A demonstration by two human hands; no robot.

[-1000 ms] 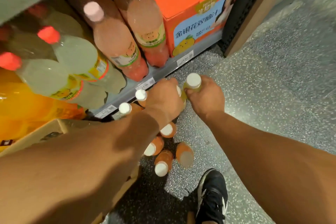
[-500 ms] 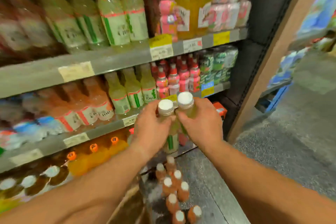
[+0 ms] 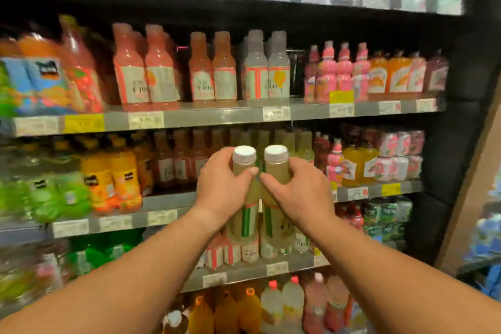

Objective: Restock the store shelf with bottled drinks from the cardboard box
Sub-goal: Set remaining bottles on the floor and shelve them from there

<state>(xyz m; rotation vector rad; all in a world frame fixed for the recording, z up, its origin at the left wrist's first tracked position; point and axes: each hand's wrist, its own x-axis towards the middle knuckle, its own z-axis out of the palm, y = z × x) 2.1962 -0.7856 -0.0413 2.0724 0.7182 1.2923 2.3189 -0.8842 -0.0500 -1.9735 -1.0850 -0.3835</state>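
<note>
I hold two pale yellow-green bottled drinks with white caps side by side in front of the store shelf (image 3: 217,115). My left hand (image 3: 223,188) grips the left bottle (image 3: 244,168) around its shoulder. My right hand (image 3: 301,192) grips the right bottle (image 3: 276,168) the same way. Both bottles are upright and touch each other, level with the third shelf row. The cardboard box is out of view.
The shelves are packed with drinks: pink, orange and pale bottles (image 3: 260,73) on the row above my hands, orange and green bottles (image 3: 113,179) to the left, large bottles (image 3: 279,306) at the bottom. A black shelf end post (image 3: 455,116) stands at the right.
I have lifted the two bottles from the floor up to shelf height. My view has swung from the floor and bottom shelf up to the middle shelves.
</note>
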